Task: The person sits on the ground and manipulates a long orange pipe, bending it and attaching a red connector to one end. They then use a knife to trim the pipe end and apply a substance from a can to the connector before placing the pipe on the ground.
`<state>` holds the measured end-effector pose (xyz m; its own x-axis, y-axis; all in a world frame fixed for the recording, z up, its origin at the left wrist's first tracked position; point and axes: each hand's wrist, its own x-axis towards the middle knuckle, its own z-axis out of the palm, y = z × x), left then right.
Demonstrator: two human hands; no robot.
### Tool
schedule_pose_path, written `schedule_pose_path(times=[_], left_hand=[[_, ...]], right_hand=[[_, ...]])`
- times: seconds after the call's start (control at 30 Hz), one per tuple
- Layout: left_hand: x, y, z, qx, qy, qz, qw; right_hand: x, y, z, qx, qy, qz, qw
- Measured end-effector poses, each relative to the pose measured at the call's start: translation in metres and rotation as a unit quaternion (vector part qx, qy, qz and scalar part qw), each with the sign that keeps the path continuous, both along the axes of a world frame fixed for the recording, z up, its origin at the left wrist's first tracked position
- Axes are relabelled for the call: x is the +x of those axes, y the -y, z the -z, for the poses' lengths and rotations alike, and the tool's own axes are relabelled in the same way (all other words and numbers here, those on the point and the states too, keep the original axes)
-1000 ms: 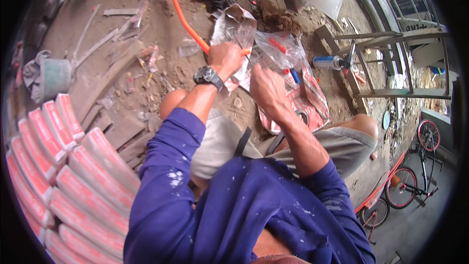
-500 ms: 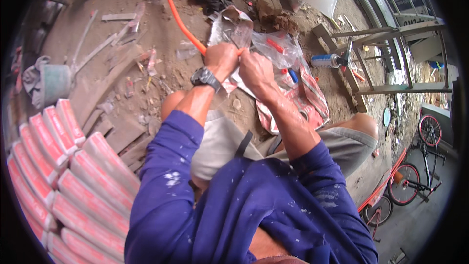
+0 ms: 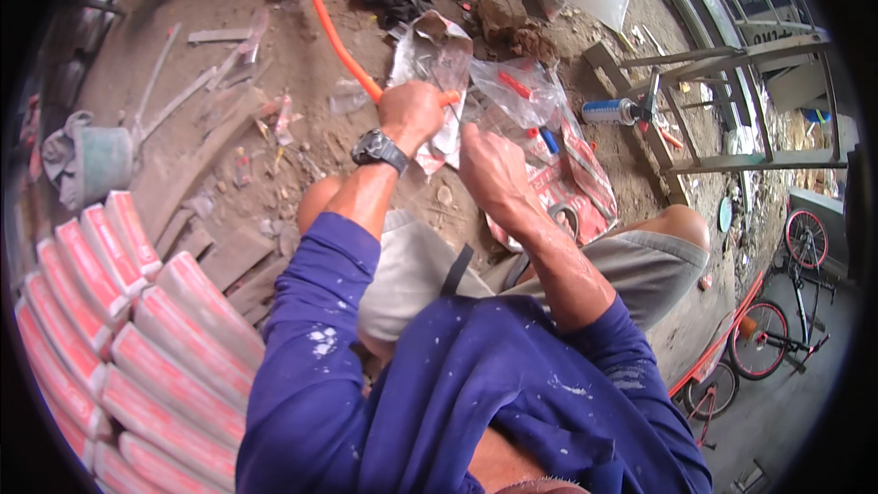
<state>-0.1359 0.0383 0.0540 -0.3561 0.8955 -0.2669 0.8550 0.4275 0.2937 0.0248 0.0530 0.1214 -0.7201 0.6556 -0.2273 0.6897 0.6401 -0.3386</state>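
Observation:
My left hand [image 3: 410, 112], with a dark watch on its wrist, is closed round an orange flexible tube [image 3: 331, 35]. The tube's short end sticks out past the fist toward my right hand. My right hand [image 3: 494, 162] is closed just right of that end, apart from the left. Something thin seems to run between its thumb and the tube end, too small to make out. Beneath and beyond my hands lies a crumpled red-and-white sack [image 3: 590, 185] with clear plastic [image 3: 498, 82], a red piece [image 3: 515, 84] and a blue piece [image 3: 549, 141].
Stacked red-and-white packages [image 3: 187, 311] stand at the lower left, near a grey-green bucket [image 3: 102, 165]. To the right are a blue-and-white canister [image 3: 608, 112], a wooden ladder-like frame [image 3: 759, 165] and a bicycle [image 3: 759, 340]. Planks [image 3: 206, 160] and rubble litter the dirt floor.
My right hand has drawn away from the left, toward me and slightly right, so the orange tube's end now shows. The left hand keeps its grip almost in place.

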Motion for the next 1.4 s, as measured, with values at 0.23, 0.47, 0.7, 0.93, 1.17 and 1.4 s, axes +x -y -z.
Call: schedule_pose_path(times=[0.23,0.47,0.7,0.93,1.17,1.4], left_hand=[[0.01,-0.009,0.0,0.028,0.011,0.01,0.999],[0.007,-0.003,0.009,0.015,0.006,-0.004,1.0],[0.002,-0.005,0.001,0.01,0.01,-0.016,1.0],[0.01,-0.014,0.006,0.057,0.012,-0.006,0.998],[0.005,-0.009,0.004,-0.007,0.016,-0.012,1.0],[0.004,-0.015,-0.001,0.016,0.017,0.005,1.0]], right_hand=[[-0.023,-0.034,0.027,0.037,-0.081,0.012,0.996],[-0.009,-0.021,0.008,0.003,-0.005,-0.004,1.0],[-0.002,-0.011,0.002,-0.012,0.009,0.008,1.0],[-0.022,-0.036,0.014,0.019,-0.038,0.029,0.999],[0.005,-0.007,0.003,-0.005,0.018,0.009,1.0],[-0.01,-0.023,0.022,0.004,-0.023,0.028,0.999]])
